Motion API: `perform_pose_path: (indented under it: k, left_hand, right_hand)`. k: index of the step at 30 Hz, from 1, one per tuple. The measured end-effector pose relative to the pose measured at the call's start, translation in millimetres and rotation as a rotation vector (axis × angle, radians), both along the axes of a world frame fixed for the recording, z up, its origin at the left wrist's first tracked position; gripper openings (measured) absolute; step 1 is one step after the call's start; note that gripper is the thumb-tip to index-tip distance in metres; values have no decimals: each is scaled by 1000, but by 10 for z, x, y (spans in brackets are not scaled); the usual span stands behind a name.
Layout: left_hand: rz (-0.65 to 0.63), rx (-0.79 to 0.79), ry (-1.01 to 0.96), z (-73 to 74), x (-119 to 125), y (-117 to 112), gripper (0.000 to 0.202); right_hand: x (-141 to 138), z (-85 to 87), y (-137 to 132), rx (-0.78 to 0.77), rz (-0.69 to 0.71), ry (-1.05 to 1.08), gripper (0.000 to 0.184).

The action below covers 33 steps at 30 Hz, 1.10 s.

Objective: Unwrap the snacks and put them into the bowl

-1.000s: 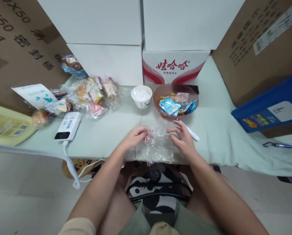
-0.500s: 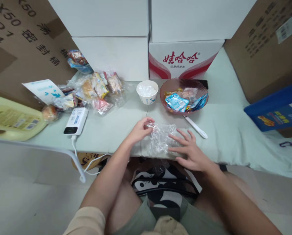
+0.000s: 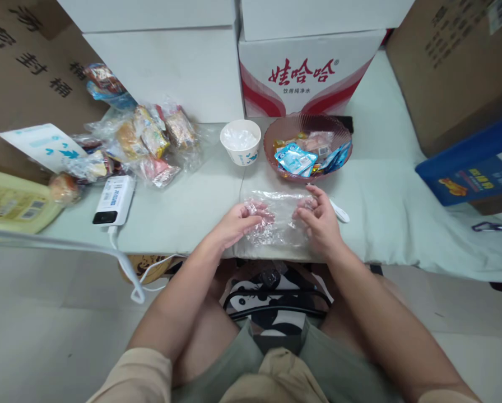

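Observation:
A crumpled clear plastic bag (image 3: 281,219) lies on the pale green table (image 3: 184,212) near its front edge. My left hand (image 3: 238,223) pinches the bag's left side with curled fingers. My right hand (image 3: 318,220) grips its right side, fingers bent over the film. Just beyond the bag stand a small white cup (image 3: 240,141) with clear plastic inside and a reddish glass bowl (image 3: 306,148) with blue and orange snack packets. A white spoon (image 3: 339,211) lies beside my right hand.
Wrapped snacks (image 3: 144,145) pile at the back left, with a white power bank (image 3: 110,200) and its cable. A yellow jug (image 3: 11,204) lies far left, a blue box (image 3: 472,170) right. White and brown cartons wall the back.
My right hand went from lying flat on the bag to gripping its right side. Both hands now hold the bag stretched between them, a little farther onto the table.

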<state>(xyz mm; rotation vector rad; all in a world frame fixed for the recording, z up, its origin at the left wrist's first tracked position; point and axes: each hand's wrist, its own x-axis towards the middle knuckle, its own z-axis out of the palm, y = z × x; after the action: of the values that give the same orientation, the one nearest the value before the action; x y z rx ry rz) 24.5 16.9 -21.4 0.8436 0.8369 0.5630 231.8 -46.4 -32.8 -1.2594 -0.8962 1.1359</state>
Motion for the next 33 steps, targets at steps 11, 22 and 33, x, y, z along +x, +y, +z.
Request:
perform_pose_path:
  k: [11, 22, 33]
  left_hand:
    - [-16, 281, 258, 28, -34, -11, 25]
    - [-73, 92, -141, 57, -211, 46, 29]
    - [39, 400, 108, -49, -130, 43, 72]
  right_hand:
    - [41, -18, -67, -88, 145, -266, 32]
    - [86, 77, -101, -105, 193, 238, 31]
    - [76, -75, -31, -132, -23, -86, 54]
